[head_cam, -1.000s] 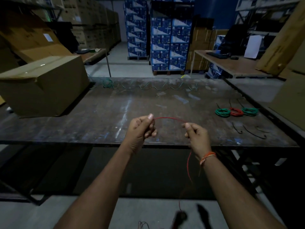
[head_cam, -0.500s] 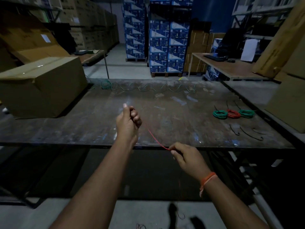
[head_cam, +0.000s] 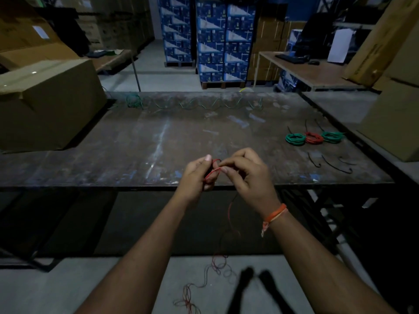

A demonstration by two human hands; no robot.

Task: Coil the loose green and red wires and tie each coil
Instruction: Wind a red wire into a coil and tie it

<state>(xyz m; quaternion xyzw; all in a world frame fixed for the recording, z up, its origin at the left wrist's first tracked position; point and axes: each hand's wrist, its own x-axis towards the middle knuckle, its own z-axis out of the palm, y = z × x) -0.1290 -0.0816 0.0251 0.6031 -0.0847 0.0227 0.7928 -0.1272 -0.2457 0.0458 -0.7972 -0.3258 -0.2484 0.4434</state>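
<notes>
Two hands are held close together over the near edge of the dark, scratched metal counter (head_cam: 136, 155). A thin red wire (head_cam: 213, 172) is pinched by the curled fingers of the left hand (head_cam: 196, 177) and of the right hand (head_cam: 249, 177). A small loop of it is wrapped by the left fingers. The rest of the wire is hung down to the grey floor (head_cam: 113, 286), where it is piled in loose curls. Far right on the counter, two green wire coils (head_cam: 295, 139) and one red wire coil (head_cam: 314, 138) are laid side by side, touching. Thin black ties (head_cam: 335, 165) are laid near them. A long loose green wire (head_cam: 204, 104) is stretched along the far edge.
</notes>
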